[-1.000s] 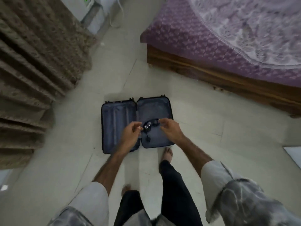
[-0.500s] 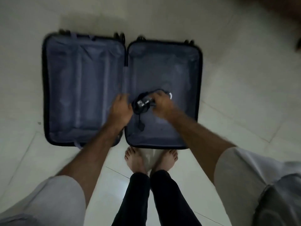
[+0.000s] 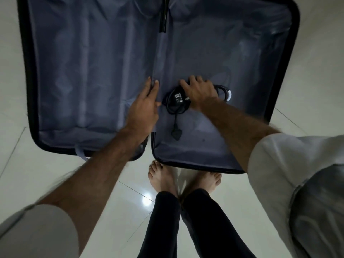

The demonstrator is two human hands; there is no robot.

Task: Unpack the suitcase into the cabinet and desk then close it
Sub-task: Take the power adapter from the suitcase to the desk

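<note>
1. A dark hard-shell suitcase (image 3: pixel 31 101) lies fully open and flat on the pale tiled floor (image 3: pixel 320 58), filling the upper two thirds of the frame, both halves lined in grey-blue fabric.
2. In the right half, near the centre of the frame, sits a black power adapter (image 3: pixel 176 101) wrapped in its own coiled cable, a label facing up; a loose end with a plug (image 3: pixel 176 134) trails down toward the lower rim.
3. The right hand (image 3: pixel 200 92) rests on top of the adapter bundle, fingers curled over the coil; whether it has a firm grasp cannot be told from here.
4. The left hand (image 3: pixel 144 107) lies just beside the adapter at the fabric hinge strip between the two halves, fingers straight and close together, tips pressed to the lining.
5. Both forearms reach in from the lower corners, pale sleeves (image 3: pixel 290 164) pushed up.
6. Two bare feet (image 3: pixel 162 177) stand on the tiles at lower centre, toes just beside the suitcase's near edge, above dark trouser legs.
</note>
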